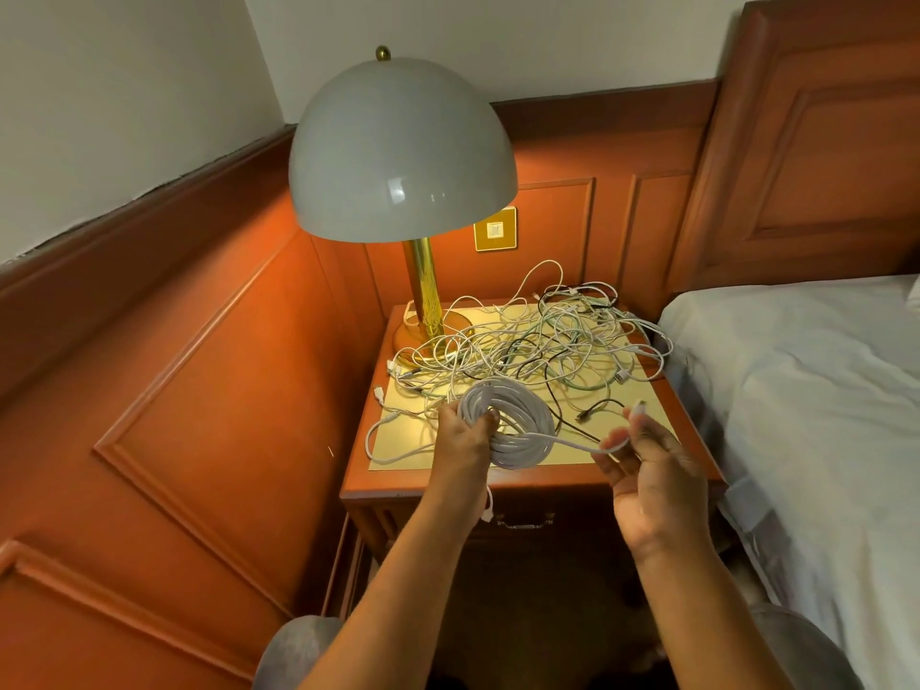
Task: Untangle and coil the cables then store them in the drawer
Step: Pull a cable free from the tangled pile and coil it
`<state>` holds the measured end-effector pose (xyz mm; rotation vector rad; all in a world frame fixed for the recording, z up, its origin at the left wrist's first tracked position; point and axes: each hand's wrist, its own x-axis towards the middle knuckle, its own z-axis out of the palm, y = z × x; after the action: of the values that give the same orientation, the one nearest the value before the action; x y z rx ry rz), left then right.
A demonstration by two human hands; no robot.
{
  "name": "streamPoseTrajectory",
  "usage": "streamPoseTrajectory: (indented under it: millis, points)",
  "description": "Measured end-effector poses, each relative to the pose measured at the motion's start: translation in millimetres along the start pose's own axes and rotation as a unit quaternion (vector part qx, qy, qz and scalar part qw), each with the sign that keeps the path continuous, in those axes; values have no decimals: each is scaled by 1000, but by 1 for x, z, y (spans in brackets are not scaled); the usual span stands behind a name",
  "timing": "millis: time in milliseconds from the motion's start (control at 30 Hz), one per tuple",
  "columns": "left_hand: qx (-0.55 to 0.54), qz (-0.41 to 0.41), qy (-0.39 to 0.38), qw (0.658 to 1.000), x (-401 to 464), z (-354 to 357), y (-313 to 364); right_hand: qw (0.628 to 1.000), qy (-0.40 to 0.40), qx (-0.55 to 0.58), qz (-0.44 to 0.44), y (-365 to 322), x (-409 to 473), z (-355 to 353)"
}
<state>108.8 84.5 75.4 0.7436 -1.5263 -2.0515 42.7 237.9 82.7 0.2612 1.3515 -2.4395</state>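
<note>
Your left hand [465, 433] grips the white coil [517, 425] above the table's [498, 483] front edge. Its loose tail runs rightward to your right hand [642, 460], pinching near the plug. The tangle [527, 341] lies beyond; the drawer [525, 520] sits closed below.

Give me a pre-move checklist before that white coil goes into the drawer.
1. Left hand grips the white coil: ok.
2. Right hand pinches the coil's free end: ok, but the tail is not yet wound in.
3. Coil free of the tangled pile: cannot tell.
4. Drawer open: not ok, shut.
5. A hand free for the drawer handle: not ok.
6. Lamp clear of the hands: ok.
</note>
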Motion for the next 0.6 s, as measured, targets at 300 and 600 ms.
streamPoseTrajectory:
  millis: [300,600]
  points:
    - [29,-8,-110,994,-6,10,2,921,-292,-185,177,19,35,2]
    - [143,-13,-90,986,-4,6,-11,923,-296,-11,244,25,35,-4]
